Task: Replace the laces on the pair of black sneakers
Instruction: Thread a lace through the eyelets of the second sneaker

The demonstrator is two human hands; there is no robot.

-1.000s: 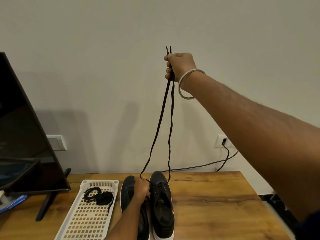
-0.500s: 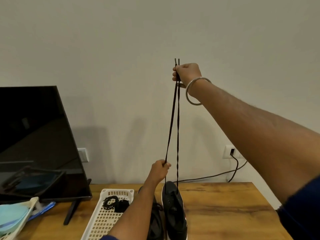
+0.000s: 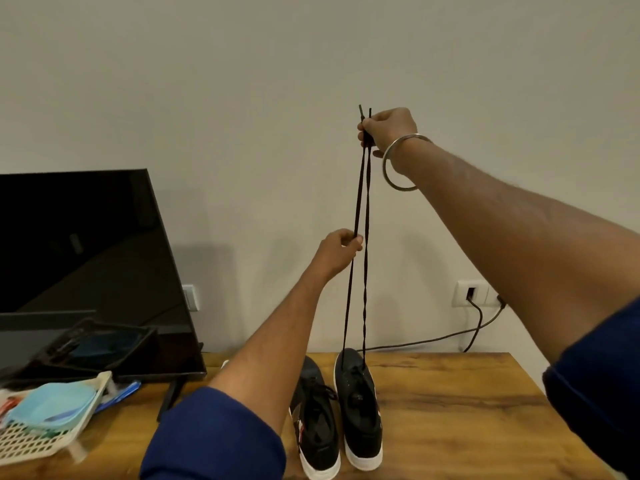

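Black flat shoelace [image 3: 360, 271]: two strands rise near-vertical from right black sneaker [image 3: 358, 403] on wooden counter [image 3: 450, 410]. Right hand [image 3: 388, 131] fingers pinch both tips; left hand [image 3: 337, 249], lower, pinches left strand.

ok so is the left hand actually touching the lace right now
Touching. In the head view the left hand pinches the left strand of the black lace between its fingertips partway up; the right strand hangs just beside that hand.

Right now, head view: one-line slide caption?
Right hand holds both lace ends high; left hand pinches one strand above the right sneaker.
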